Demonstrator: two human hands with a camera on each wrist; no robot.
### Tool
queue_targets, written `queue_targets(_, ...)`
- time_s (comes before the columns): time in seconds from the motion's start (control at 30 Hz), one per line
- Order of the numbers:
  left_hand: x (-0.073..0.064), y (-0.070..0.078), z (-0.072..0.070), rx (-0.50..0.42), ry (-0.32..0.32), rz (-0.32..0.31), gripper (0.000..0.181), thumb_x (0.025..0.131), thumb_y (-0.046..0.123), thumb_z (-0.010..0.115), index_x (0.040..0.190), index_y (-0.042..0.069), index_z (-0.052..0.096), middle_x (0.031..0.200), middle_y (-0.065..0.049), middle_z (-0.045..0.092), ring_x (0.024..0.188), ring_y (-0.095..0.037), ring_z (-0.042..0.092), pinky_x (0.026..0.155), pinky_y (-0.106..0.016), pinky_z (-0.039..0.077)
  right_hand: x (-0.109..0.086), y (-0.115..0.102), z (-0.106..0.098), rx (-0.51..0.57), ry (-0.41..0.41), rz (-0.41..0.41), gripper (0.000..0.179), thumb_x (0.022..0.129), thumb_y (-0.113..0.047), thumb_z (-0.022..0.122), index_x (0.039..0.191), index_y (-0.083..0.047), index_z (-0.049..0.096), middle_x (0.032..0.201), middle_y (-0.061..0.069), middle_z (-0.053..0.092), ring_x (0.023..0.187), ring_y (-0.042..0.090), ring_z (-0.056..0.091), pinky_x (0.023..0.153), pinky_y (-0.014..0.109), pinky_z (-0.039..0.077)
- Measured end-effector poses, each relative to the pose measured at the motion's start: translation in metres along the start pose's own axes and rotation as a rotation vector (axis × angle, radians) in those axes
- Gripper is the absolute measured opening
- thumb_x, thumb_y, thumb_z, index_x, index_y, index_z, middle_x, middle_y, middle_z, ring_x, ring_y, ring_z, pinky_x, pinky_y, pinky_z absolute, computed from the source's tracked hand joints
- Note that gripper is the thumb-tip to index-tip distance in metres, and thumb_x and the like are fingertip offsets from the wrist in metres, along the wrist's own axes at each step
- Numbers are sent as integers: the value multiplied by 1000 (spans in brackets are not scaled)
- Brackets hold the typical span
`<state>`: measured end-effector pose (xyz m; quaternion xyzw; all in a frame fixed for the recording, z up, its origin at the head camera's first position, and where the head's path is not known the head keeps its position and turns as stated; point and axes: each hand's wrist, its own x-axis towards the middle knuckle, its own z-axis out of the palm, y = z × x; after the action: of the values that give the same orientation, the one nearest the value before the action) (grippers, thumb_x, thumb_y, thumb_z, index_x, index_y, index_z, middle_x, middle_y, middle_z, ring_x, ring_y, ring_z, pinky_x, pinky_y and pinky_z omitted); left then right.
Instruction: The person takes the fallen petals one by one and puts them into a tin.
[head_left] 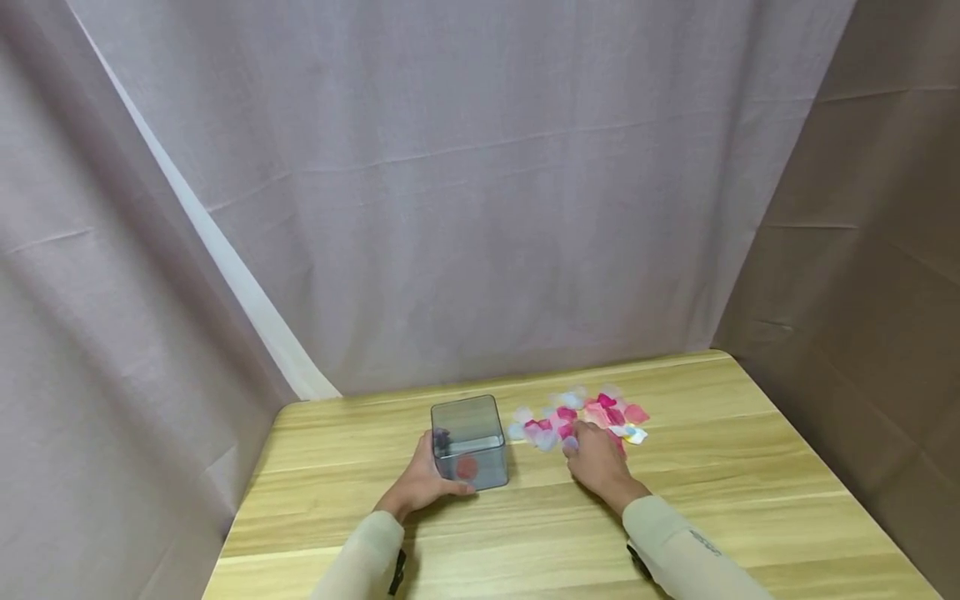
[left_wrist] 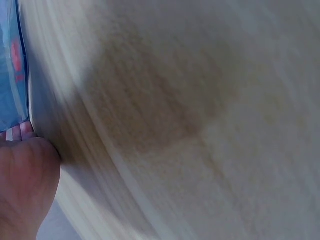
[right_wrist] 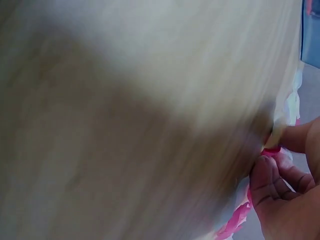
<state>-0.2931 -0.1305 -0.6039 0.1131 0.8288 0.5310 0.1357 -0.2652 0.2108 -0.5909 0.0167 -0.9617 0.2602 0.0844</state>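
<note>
A see-through grey plastic box (head_left: 491, 471) stands on the table, open side up. My left hand (head_left: 422, 482) grips it from the left, thumb along the near side. A round reddish patch shows through its front wall; whether it lies inside I cannot tell. To the right of the box, pink, white and pale lilac artificial petals (head_left: 566, 414) lie in a loose spread. Over their near edge, my right hand (head_left: 600, 462) reaches down with curled fingers. In the right wrist view, a bright pink petal (right_wrist: 272, 150) shows pinched between its thumb and fingers.
The wooden table (head_left: 315, 467) has rounded back corners. Grey curtains (head_left: 480, 208) hang right behind it, and a darker brown curtain (head_left: 847, 333) runs along the right side. A pale gap (head_left: 225, 250) parts the curtains at the left.
</note>
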Motion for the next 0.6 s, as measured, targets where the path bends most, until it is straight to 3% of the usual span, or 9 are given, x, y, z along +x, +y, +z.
queue_targets(0.17,0,0,1,8,-4,-5,114,70,27,102,157,12,30,150,-16,47,138,-33,52,125,-60,38,0,1,1,1,29,0,10,94,-7,72,102,-1,71,101,16,76,96,33,73,86,53,61)
queue_targets(0.3,0,2,0,9,-6,-6,115,70,27,102,158,10,30,150,-17,48,138,-35,52,125,-63,37,0,1,-1,5,38,16,5,97,-10,73,96,-5,72,93,11,76,85,27,70,77,51,59)
queue_targets(0.4,0,2,0,15,-8,-17,116,70,30,102,159,12,29,152,-17,47,142,-36,49,127,-63,35,0,0,-3,17,45,27,11,100,-13,70,92,-7,73,85,9,73,80,26,67,75,51,58)
queue_targets(0.5,0,1,0,22,-7,-25,118,70,32,102,160,13,29,153,-16,45,146,-37,46,128,-63,34,0,-2,-5,29,58,28,16,103,-16,67,99,-5,78,92,13,78,90,31,74,82,56,60)
queue_targets(0.6,1,-2,0,23,-2,-20,116,70,31,102,159,13,29,153,-16,45,145,-37,47,127,-63,35,-2,-1,-5,29,58,20,23,104,-17,65,113,-2,80,112,17,81,107,39,76,93,60,60)
